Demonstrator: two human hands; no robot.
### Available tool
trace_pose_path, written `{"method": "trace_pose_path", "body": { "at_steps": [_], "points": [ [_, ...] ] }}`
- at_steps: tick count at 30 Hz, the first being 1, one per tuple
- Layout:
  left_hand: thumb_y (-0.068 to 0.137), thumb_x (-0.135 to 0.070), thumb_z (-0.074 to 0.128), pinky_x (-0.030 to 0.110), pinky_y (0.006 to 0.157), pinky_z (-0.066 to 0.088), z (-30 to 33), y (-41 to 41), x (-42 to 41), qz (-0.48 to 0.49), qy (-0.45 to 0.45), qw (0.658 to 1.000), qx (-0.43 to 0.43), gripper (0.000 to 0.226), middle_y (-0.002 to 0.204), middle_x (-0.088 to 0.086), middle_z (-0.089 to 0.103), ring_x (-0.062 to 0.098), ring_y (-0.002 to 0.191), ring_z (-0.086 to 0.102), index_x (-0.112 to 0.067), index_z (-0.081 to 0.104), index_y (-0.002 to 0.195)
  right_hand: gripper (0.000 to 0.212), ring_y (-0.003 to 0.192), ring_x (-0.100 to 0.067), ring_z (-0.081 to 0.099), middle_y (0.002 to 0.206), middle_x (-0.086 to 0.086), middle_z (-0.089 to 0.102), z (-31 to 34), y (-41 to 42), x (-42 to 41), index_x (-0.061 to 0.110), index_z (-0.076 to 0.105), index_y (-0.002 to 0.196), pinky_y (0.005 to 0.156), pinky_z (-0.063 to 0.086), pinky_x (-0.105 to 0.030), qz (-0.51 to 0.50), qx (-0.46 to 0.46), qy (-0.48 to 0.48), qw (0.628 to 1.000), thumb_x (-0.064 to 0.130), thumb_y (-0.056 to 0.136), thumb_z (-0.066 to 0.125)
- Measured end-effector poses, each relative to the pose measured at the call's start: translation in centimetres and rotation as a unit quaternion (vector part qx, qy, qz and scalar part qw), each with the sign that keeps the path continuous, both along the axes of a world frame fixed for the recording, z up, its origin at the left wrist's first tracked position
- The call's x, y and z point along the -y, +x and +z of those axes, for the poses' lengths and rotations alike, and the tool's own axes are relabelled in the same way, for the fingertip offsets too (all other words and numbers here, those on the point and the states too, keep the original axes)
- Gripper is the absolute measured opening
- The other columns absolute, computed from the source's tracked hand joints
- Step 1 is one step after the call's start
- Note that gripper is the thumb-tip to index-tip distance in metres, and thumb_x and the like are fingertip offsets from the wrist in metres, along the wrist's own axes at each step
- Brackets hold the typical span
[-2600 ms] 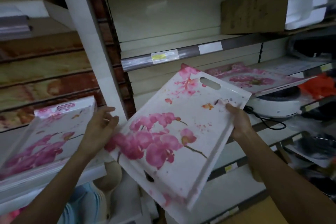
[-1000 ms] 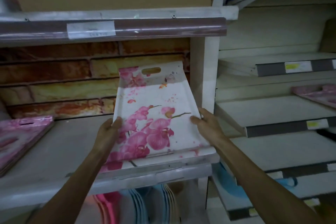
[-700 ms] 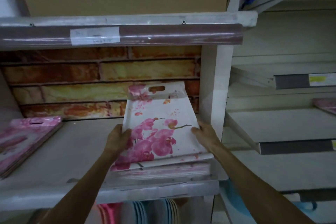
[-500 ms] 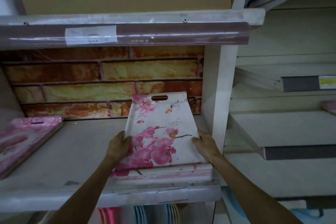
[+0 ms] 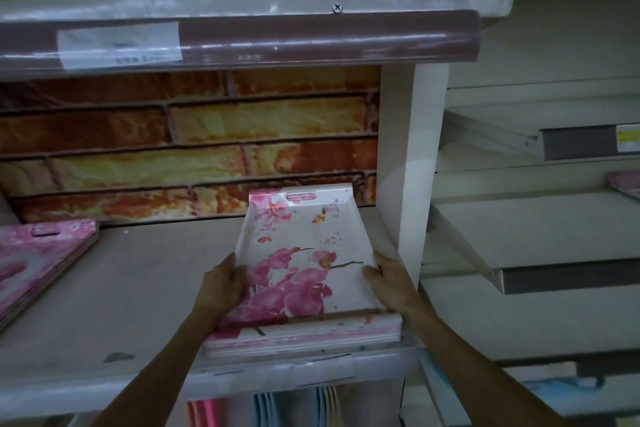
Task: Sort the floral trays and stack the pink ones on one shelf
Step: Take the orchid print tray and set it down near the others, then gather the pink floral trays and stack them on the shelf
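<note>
Floral tray (image 5: 304,253), white with pink orchids, lying flat on top of a small stack of similar trays (image 5: 304,336) at the right end of the grey shelf (image 5: 138,288), just beside the white upright post (image 5: 412,166). Held between both hands at its near half. Left hand (image 5: 221,282) gripping the left rim, thumb curled over the top edge, other fingers hidden behind the rim. Right hand (image 5: 389,279) closed on the right rim in the same way, fingertips on the printed face. Handle slot of the tray pointing to the brick-pattern back wall (image 5: 190,142). Far left, another pile of pink trays (image 5: 38,263), cut off by the frame border. Number of trays in the stack under the hands hard to count. Label (image 5: 119,45) on the upper shelf strip too blurred to read. Far right, a pink corner (image 5: 625,184) on a side shelf, mostly out of view.
</note>
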State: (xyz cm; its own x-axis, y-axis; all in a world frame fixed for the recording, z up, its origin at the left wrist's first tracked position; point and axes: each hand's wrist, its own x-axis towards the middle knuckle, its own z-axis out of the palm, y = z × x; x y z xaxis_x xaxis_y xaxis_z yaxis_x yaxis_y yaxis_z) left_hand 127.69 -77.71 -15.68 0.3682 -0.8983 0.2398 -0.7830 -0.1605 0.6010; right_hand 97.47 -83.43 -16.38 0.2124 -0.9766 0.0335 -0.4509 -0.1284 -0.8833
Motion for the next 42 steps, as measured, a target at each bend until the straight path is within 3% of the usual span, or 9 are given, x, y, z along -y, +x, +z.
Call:
{"method": "trace_pose_path", "body": {
  "at_steps": [3, 8, 14, 18, 21, 25, 35, 39, 42],
  "points": [
    [0.098, -0.017, 0.048, 0.039, 0.083, 0.05, 0.0, -0.2, 0.0, 0.001, 0.006, 1.0, -0.004, 0.038, 0.111, 0.026, 0.068, 0.041, 0.098, 0.065, -0.007, 0.053, 0.135, 0.036, 0.11, -0.016, 0.054, 0.132, -0.006, 0.059, -0.2, 0.1, 0.4, 0.011, 0.051, 0.136, 0.092, 0.035, -0.016, 0.012, -0.025, -0.001, 1.0, 0.016, 0.102, 0.041],
    [0.097, -0.016, 0.048, 0.038, 0.082, 0.048, 0.3, -0.5, -0.1, 0.014, 0.015, 0.999, -0.034, 0.036, 0.115, 0.025, 0.066, 0.038, 0.096, 0.064, -0.007, 0.053, 0.131, 0.037, 0.123, -0.026, 0.053, 0.137, -0.013, 0.056, -0.5, 0.2, 0.8, 0.006, 0.047, 0.137, 0.092, 0.032, -0.016, 0.012, -0.051, -0.007, 0.999, 0.017, 0.103, 0.041],
    [0.095, -0.021, 0.054, 0.037, 0.083, 0.051, 1.6, -0.5, -0.7, -0.015, 0.026, 0.999, -0.012, 0.037, 0.112, 0.019, 0.068, 0.034, 0.092, 0.065, -0.006, 0.055, 0.129, 0.037, 0.108, -0.023, 0.06, 0.127, -0.01, 0.063, 0.5, -0.4, 0.5, 0.009, 0.056, 0.128, 0.089, 0.045, -0.027, 0.008, -0.052, 0.01, 0.999, 0.031, 0.101, 0.047],
    [0.095, -0.023, 0.058, 0.031, 0.082, 0.049, 3.1, 0.0, -2.7, -0.027, -0.102, 0.993, -0.048, 0.033, 0.124, 0.012, 0.063, 0.026, 0.099, 0.064, -0.011, 0.063, 0.125, 0.025, 0.092, -0.019, 0.063, 0.11, -0.006, 0.069, 2.2, -1.9, -1.4, 0.011, 0.065, 0.111, 0.076, 0.048, -0.022, -0.05, 0.0, -0.054, 0.997, 0.029, 0.098, 0.054],
    [0.096, -0.02, 0.056, 0.023, 0.074, 0.054, 5.0, -1.5, -4.3, -0.066, -0.184, 0.969, -0.153, 0.021, 0.107, 0.008, 0.071, 0.021, 0.089, 0.07, -0.014, 0.067, 0.113, 0.009, 0.09, -0.017, 0.067, 0.094, 0.002, 0.07, 3.5, -3.9, -3.5, 0.021, 0.068, 0.097, 0.084, 0.053, -0.027, -0.061, 0.036, -0.133, 0.989, 0.019, 0.095, 0.059],
    [0.097, -0.019, 0.053, 0.021, 0.069, 0.058, 7.2, -5.4, -6.6, -0.158, -0.22, 0.924, -0.268, 0.019, 0.093, 0.003, 0.072, 0.019, 0.077, 0.07, -0.017, 0.067, 0.11, 0.009, 0.09, -0.019, 0.069, 0.093, -0.002, 0.072, 5.0, -7.2, -6.9, 0.02, 0.068, 0.096, 0.084, 0.056, -0.029, -0.06, 0.011, -0.179, 0.982, 0.017, 0.095, 0.06],
    [0.098, -0.019, 0.052, 0.028, 0.065, 0.054, 8.9, -17.4, -6.4, -0.285, -0.214, 0.865, -0.352, 0.019, 0.094, 0.009, 0.07, 0.03, 0.08, 0.067, -0.02, 0.068, 0.107, 0.018, 0.075, -0.011, 0.068, 0.081, 0.004, 0.073, 6.6, -17.9, -15.5, 0.015, 0.071, 0.092, 0.07, 0.054, -0.024, -0.159, -0.088, -0.249, 0.951, 0.027, 0.096, 0.058],
    [0.098, -0.016, 0.051, 0.035, 0.073, 0.058, 9.2, -23.0, -5.9, -0.318, -0.215, 0.842, -0.379, 0.018, 0.09, 0.012, 0.068, 0.031, 0.079, 0.065, -0.019, 0.068, 0.103, 0.018, 0.077, -0.007, 0.068, 0.081, 0.01, 0.071, 6.6, -23.1, -18.2, 0.017, 0.071, 0.095, 0.071, 0.055, -0.022, -0.188, -0.101, -0.243, 0.946, 0.027, 0.097, 0.057],
    [0.099, -0.013, 0.049, 0.026, 0.067, 0.059, 9.5, -27.7, -5.4, -0.357, -0.206, 0.826, -0.385, 0.021, 0.09, 0.009, 0.067, 0.029, 0.08, 0.065, -0.019, 0.069, 0.102, 0.021, 0.08, -0.004, 0.068, 0.084, 0.008, 0.072, 6.6, -27.2, -19.6, 0.013, 0.071, 0.099, 0.073, 0.055, -0.022, -0.207, -0.097, -0.235, 0.945, 0.027, 0.097, 0.056]
  ]
}}
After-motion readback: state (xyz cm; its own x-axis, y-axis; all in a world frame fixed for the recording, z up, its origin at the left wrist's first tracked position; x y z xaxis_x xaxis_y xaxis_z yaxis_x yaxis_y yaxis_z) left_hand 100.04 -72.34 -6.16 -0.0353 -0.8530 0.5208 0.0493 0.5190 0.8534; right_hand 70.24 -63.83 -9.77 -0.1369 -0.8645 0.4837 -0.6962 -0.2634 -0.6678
